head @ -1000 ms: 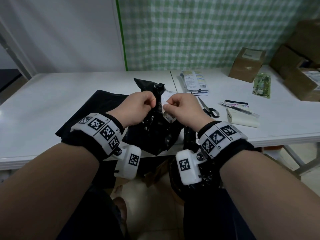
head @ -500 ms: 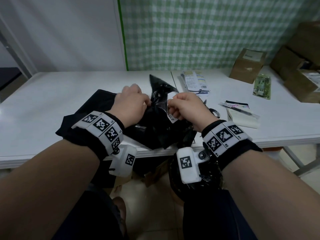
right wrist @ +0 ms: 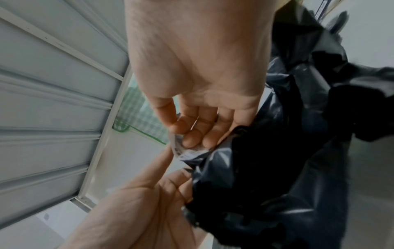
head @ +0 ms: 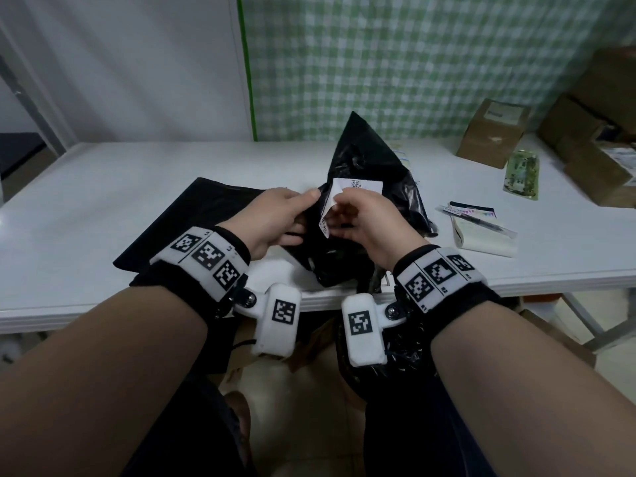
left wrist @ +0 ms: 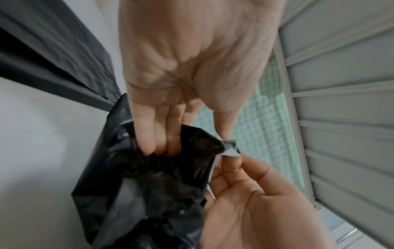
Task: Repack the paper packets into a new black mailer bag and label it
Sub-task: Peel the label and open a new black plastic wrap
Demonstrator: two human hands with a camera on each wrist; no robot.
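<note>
Label (head: pixel 346 196) now further off crumpled bag (head: pixel 371 166), print unreadable, both hands pinching

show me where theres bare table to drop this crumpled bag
Bare table lies left of the flat black mailer, and behind it toward the wall. The right side is crowded: notepad, pen, green packet, cardboard boxes.
</note>
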